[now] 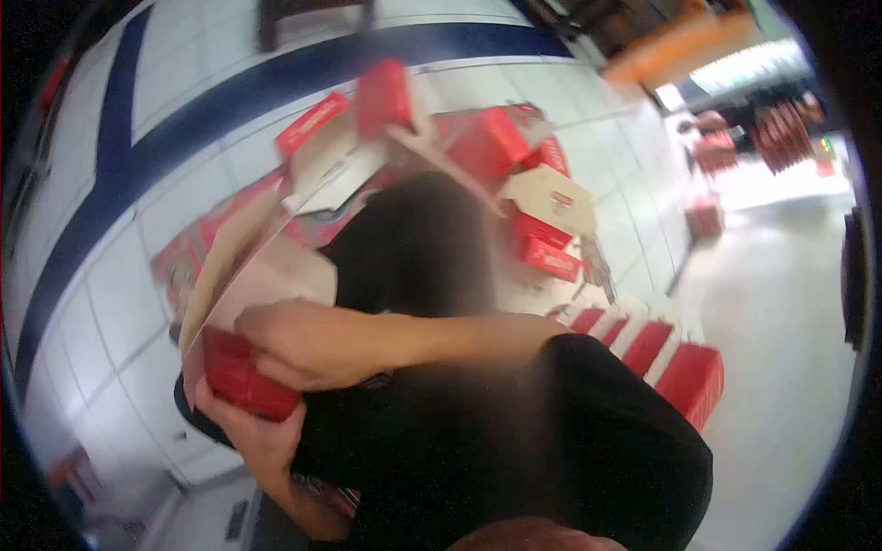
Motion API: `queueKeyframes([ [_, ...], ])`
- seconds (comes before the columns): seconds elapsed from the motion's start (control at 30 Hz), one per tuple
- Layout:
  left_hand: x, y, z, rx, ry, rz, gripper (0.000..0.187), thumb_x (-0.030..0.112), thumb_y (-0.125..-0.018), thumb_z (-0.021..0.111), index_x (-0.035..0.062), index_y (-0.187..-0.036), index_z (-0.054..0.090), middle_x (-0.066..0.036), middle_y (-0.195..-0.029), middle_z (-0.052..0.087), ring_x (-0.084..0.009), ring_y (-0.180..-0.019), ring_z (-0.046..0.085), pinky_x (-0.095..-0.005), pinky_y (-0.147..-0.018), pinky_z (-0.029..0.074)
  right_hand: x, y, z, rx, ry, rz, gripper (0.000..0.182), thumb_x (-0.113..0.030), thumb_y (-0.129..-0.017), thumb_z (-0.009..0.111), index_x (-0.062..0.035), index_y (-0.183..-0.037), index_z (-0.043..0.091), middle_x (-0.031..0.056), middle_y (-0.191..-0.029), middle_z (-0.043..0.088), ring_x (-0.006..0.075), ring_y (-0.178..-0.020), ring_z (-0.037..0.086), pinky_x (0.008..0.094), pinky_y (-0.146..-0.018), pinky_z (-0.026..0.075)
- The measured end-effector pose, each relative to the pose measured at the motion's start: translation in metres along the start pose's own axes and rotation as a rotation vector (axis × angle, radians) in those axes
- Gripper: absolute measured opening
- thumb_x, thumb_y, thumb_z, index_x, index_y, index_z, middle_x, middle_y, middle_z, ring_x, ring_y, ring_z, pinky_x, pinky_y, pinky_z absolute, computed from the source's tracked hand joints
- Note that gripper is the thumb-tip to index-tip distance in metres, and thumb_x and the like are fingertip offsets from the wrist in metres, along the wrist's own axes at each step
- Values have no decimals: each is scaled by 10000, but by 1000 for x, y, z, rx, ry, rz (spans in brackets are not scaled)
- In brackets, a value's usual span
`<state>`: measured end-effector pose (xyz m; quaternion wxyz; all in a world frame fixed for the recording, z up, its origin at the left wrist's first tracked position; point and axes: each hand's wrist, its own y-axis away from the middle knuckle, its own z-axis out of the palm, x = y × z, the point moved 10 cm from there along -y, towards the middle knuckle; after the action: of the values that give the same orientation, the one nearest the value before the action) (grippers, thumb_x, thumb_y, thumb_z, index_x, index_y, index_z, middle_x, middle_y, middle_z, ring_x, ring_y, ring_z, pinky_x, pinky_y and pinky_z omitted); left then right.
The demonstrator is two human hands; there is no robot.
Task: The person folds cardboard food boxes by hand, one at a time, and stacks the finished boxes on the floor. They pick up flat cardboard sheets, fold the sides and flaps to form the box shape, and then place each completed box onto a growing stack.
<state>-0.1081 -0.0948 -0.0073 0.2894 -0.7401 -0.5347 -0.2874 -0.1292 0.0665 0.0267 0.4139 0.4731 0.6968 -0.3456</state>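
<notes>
A part-folded carton (285,271), with pale inner panels and a red face, is held at the left of my lap. From below, my left hand (257,432) wraps round its red end. My right hand (308,344) reaches across from the right, with curled fingers pressed on the red panel beside the pale flap. The fingertips of that hand are partly hidden by the carton. Dark clothing covers my lap and knee just behind the hands.
Several red-and-cream cartons lie on the floor ahead, including an open one (551,207). A row of red cartons (689,376) stands at my right. Stacked red items (781,138) appear at the far right. White tiles (184,174) carry a dark blue stripe (220,101).
</notes>
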Motion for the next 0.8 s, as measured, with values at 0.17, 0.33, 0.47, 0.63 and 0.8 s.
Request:
queueKeyframes([
  [0.17,-4,0,4,3,106,-79,1196,44,-616,887,58,-1592,197,-237,-1504,377,-381,-1397,431,-483,-1179,366,7,8,-41,5,-42,-13,336,-213,-929,641,46,-1140,602,302,-963,648,505,-904,652,560,-809,504],
  [0.33,4,2,3,-42,134,25,1259,32,-625,863,48,-1623,96,-254,-1572,313,-391,-1438,405,-493,-1218,321,76,43,-103,620,247,197,383,-185,-972,646,26,-1289,607,308,-1181,663,455,-1075,655,547,-918,510],
  [0.47,-5,5,9,-75,55,40,1281,159,-629,915,1,-1636,139,-250,-1614,287,-409,-1522,300,-514,-1285,208,91,49,-97,585,10,152,310,-91,-1005,593,-14,-1303,634,290,-1096,678,442,-1009,666,489,-876,527],
  [0.63,-9,4,15,-116,102,36,1299,149,-628,905,27,-1642,103,-240,-1622,282,-384,-1521,302,-497,-1265,237,107,53,-88,619,-64,7,256,-113,-1000,610,22,-1208,677,276,-996,701,371,-896,699,467,-794,540],
  [0.8,-19,6,16,-151,85,79,1338,219,-575,970,24,-1608,141,-190,-1522,345,-334,-1449,373,-443,-1218,303,148,49,-66,451,-129,272,363,-209,-1008,655,42,-1271,647,236,-1010,737,249,-942,726,430,-865,565],
])
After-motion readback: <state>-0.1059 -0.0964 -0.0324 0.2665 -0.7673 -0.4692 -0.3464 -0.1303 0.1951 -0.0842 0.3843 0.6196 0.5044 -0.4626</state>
